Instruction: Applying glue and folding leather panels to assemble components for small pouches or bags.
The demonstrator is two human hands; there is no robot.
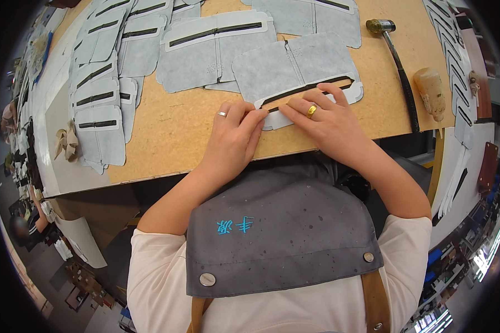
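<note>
grey panel [269,66] near the desk's [166,130] edge, slot [304,89] seemingly half-worked
left hand [229,135] pinches the slot's left end; right hand [332,123] rests along it, its grip hard to tell; leftward panels [97,115] look further along

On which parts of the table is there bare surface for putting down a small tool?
The widest bare patch of the table lies between the left-side stacked panels and the left hand. A smaller one separates the worked panel from the hammer; the gap from hammer to bottle is narrow. The upper left is crowded with overlapping grey panels.
</note>
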